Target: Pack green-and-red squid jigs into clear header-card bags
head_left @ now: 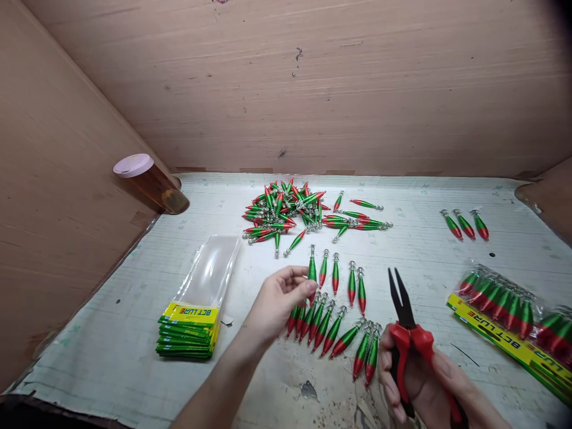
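Observation:
Between the thumb and fingers of my left hand (280, 301) is a green and red lure (311, 269), hooks pointing away from me. Four more lures (352, 286) lie to its right in a spaced row. Just below, a closer row of several lures (322, 328) runs under and beside my left hand. My right hand (431, 381) is wrapped round the red and black handles of the pliers (409, 333), whose narrow jaws point away and stand slightly apart. Farther back lies a heap of lures (279, 214), with some loose ones (364, 223) at its right.
A stack of clear bags with yellow-green headers (187, 325) lies left. Behind it, a lidded cup of brown liquid (154, 185) stands by the wall. At right are three lures (465, 225) and filled packs (504, 322). Board walls (313, 119) enclose the covered table (134, 322).

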Demonstrator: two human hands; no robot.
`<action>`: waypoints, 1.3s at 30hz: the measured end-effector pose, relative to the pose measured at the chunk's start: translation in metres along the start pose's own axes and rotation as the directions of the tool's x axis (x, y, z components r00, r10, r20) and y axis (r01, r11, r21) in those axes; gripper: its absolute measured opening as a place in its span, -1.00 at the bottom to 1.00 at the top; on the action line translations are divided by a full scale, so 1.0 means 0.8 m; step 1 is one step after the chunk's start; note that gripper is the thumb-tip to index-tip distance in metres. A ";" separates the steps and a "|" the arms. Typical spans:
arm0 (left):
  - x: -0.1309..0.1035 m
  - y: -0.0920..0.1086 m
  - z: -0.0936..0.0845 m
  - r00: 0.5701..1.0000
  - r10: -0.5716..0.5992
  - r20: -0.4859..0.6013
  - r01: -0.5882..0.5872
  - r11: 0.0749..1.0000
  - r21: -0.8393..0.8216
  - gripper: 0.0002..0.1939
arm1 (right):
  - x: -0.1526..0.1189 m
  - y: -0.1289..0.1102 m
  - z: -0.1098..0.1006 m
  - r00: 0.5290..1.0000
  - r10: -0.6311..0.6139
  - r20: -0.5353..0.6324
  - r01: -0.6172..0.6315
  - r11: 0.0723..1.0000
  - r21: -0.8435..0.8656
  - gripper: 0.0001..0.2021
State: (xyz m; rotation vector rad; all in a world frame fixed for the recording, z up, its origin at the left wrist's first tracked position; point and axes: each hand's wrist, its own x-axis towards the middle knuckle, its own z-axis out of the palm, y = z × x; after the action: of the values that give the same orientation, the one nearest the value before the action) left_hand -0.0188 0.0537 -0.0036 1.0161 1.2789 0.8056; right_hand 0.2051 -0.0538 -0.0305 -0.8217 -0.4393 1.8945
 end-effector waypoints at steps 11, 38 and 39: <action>0.079 -0.013 0.027 0.981 0.159 -0.112 -0.008 0.611 0.791 -0.88 | -0.002 -0.012 -0.011 0.992 -0.128 -0.010 0.128 0.991 -0.045 -0.62; 0.149 0.016 0.019 0.925 0.225 -0.305 0.208 0.374 0.904 -0.76 | -0.001 -0.003 -0.023 0.999 -0.042 -0.019 0.041 0.997 -0.062 -0.63; 0.147 0.016 0.018 0.923 0.234 -0.307 0.193 0.408 0.892 -0.78 | -0.001 -0.003 -0.024 0.999 -0.040 -0.014 0.039 0.997 -0.067 -0.63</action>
State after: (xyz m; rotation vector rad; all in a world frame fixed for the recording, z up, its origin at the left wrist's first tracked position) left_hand 0.0130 0.1642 -0.0356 1.8164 2.1791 0.2232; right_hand 0.2206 -0.0543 -0.0418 -0.8648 -0.5082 1.8442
